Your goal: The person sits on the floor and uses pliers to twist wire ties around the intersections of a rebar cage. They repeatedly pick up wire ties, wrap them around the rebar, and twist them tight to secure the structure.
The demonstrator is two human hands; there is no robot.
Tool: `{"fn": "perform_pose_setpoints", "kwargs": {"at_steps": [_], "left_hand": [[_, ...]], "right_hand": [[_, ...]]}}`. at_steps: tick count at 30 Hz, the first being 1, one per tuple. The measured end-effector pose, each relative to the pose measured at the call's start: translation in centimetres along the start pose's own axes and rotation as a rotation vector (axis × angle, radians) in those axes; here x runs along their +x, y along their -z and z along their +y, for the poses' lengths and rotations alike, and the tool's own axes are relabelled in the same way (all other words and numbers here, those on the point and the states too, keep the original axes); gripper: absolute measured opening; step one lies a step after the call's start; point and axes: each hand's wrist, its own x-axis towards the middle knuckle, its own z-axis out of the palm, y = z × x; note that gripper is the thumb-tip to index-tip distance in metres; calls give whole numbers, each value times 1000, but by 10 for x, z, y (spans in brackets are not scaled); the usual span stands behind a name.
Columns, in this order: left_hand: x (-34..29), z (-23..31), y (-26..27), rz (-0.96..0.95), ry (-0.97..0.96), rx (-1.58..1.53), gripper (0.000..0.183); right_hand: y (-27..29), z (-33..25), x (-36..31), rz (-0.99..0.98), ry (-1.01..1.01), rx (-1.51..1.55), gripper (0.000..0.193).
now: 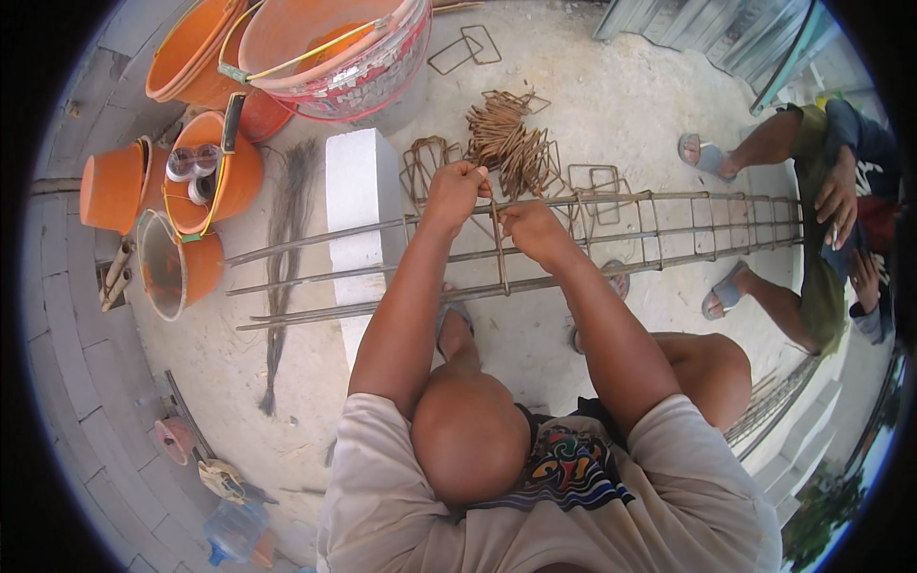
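Observation:
A long rebar cage (675, 233) lies across in front of me, its loose bar ends resting over a white block (361, 205). My left hand (457, 198) is closed in a pinch at the far bar, at the top of a steel stirrup (501, 256); what its fingertips hold is too small to make out. Just to the right, my right hand (537, 232) has its fingers curled against that same stirrup, seemingly gripping it. More stirrups are fixed along the cage's right part. Beyond my hands lies a heap of rusty stirrups (508, 143).
Orange buckets (202, 250) and a large pink tub (334, 72) stand at the left. A bundle of thin tie wire (287, 224) lies beside the white block. At the right, another person (829, 205) sits by the cage's end. A water bottle (234, 528) lies lower left.

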Motion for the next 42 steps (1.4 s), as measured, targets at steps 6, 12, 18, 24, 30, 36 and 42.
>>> {"fn": "perform_pose_setpoints", "kwargs": {"at_steps": [6, 12, 18, 24, 30, 36, 42], "left_hand": [[7, 1, -3, -1, 43, 34, 24], [-6, 2, 0, -127, -97, 45, 21], [-34, 20, 19, -238, -168, 394, 20], [-52, 10, 32, -280, -487, 690, 11], [-46, -8, 30, -242, -523, 831, 20], [-41, -7, 14, -92, -460, 1042, 29], [-34, 2, 3, -128, -252, 1087, 40]], "right_hand": [[-17, 21, 12, 181, 275, -248, 28], [-3, -5, 1, 98, 33, -2, 28], [-9, -8, 3, 167, 12, 2, 27], [-11, 10, 10, 113, 44, 93, 28], [-9, 8, 11, 110, 89, 36, 29], [-20, 2, 11, 214, 71, -135, 28], [-28, 3, 9, 329, 92, -156, 29]]}}
